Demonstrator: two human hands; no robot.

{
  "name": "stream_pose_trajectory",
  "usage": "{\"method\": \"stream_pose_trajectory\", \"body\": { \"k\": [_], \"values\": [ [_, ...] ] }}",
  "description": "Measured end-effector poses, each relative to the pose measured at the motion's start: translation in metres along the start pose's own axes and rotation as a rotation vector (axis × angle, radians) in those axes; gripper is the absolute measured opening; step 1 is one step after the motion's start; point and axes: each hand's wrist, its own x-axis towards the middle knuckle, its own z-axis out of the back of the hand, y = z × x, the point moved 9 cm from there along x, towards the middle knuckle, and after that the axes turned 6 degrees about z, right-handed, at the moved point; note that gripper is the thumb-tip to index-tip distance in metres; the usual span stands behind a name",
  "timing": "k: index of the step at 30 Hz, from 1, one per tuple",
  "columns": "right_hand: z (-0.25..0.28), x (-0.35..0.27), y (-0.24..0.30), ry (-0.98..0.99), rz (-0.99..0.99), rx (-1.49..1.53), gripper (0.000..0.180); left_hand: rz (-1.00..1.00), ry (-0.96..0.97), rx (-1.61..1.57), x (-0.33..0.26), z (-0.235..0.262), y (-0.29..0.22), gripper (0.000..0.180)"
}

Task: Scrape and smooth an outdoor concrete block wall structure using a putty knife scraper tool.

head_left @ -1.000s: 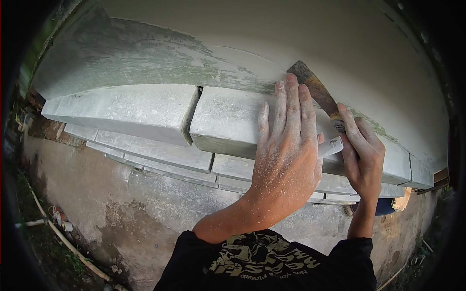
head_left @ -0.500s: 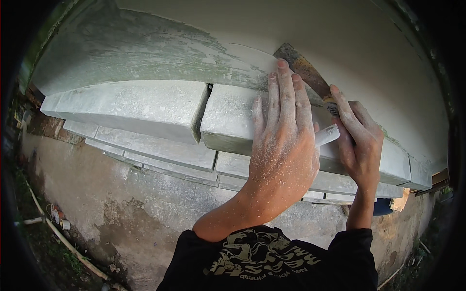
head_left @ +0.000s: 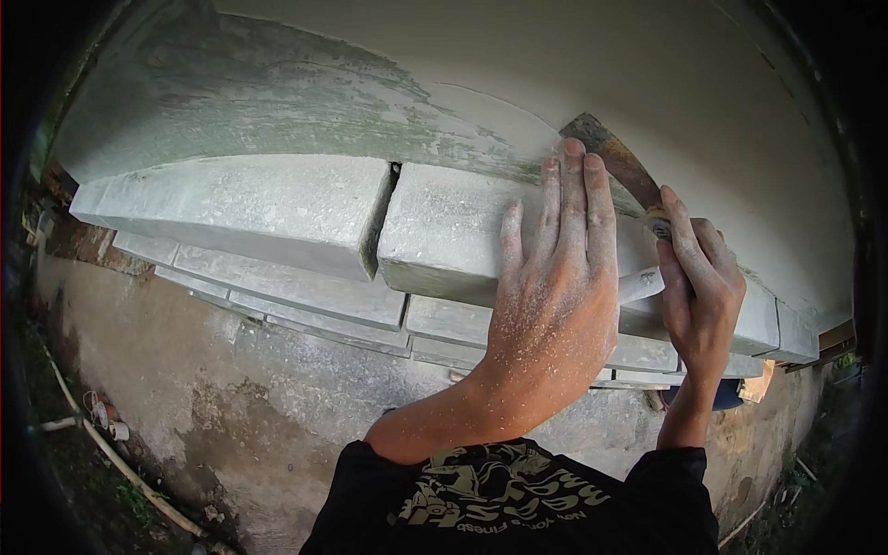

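Head view: no package, label or sign shows. The scraper (head_left: pixel 615 166), a rusty brown blade with a pale handle, sits at about two o'clock, its blade tilted against the pale wall (head_left: pixel 518 65) just above the top block (head_left: pixel 444 231). The right hand (head_left: pixel 698 291) has its fingers wrapped tight around the handle. The left hand (head_left: pixel 555 296), dusted white, lies flat, fingers spread and straight, on that block, holding nothing. Grey blocks (head_left: pixel 250 208) run in courses from nine to three o'clock; stained concrete ground (head_left: pixel 231 398) lies at seven o'clock.

Head view, close, looking down block wall (head_left: pixel 277 208)
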Motion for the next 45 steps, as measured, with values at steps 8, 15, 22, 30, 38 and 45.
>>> {"method": "stream_pose_trajectory", "body": {
  "k": [8,15,22,30,38,45],
  "values": [
    [-0.003,-0.001,-0.006,0.043,-0.02,0.01,0.057,0.012,0.007,0.037,0.0,-0.001,-0.006,0.08],
    [-0.006,-0.007,-0.002,0.009,0.078,0.024,0.058,-0.014,0.015,0.03,-0.009,-0.01,-0.005,0.075],
    [-0.007,0.007,0.005,0.021,0.075,0.058,0.057,0.006,-0.084,-0.012,-0.001,0.006,0.003,0.07],
    [0.008,-0.017,-0.004,0.032,0.056,0.014,0.055,-0.029,0.02,0.023,-0.014,-0.001,-0.012,0.068],
    [0.0,-0.016,-0.012,0.027,-0.019,0.012,0.055,-0.068,-0.013,0.011,-0.008,-0.003,-0.012,0.067],
    [-0.007,-0.013,-0.008,0.026,0.042,0.036,0.054,-0.053,0.004,-0.039,-0.004,-0.007,-0.014,0.07]
  ]
}}
